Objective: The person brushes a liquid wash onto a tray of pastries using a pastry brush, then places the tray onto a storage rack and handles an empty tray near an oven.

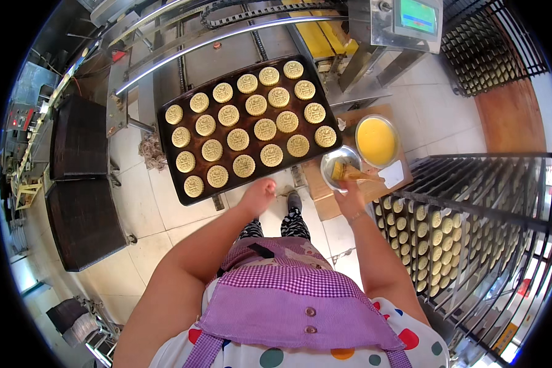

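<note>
A dark metal baking tray (253, 181) holds rows of round, stamped pastries (271, 155) with scalloped edges. My left hand (259, 195) is at the tray's near edge, its fingers curled; whether it touches the rim or holds anything cannot be told. At the right, my right hand (349, 200) is at the near rim of a small metal bowl (324, 164), with its fingers partly hidden under the bowl and brush. A wooden-handled pastry brush (356, 174) with yellow bristles lies across this bowl. Beyond it stands a metal bowl of yellow liquid (376, 140), which looks like egg wash.
Cardboard (322, 198) lies beneath the bowls, with a white scraper-like piece (391, 175) on it. A black rack (478, 214) with trays of pastries stands close on the right. Machine rails (221, 39) run beyond the tray. Dark stacked trays (85, 216) stand at the left.
</note>
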The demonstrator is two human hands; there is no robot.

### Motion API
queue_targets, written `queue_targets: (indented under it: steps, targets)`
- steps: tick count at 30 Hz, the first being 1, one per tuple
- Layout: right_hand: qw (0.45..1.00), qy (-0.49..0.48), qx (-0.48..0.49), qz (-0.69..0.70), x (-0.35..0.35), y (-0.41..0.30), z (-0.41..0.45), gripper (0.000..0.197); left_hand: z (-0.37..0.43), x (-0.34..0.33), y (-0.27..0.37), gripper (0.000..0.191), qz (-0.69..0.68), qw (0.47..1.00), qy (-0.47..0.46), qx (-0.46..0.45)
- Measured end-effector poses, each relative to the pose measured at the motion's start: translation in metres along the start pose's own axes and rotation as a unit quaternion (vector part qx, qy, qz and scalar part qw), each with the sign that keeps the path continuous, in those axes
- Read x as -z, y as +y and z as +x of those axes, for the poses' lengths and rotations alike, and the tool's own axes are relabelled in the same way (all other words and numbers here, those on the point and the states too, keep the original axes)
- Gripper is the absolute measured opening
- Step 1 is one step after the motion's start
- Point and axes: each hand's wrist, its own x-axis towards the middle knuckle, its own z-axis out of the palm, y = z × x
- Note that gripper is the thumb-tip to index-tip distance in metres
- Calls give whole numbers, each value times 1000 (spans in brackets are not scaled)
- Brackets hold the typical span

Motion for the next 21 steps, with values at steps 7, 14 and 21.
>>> queue_targets:
  steps: [7,14,21]
  targets:
    - [947,-64,299,-101,-29,-111,127,62,-55,-45,-17,25,-82,973,-48,208]
    - [884,-154,346,-273,-63,-163,186,73,-62,-21,-32,25,-145,946,105,270]
    - [865,-212,285,-355,-83,-175,203,72,-62,-12,-33,25,-185,934,116,283]
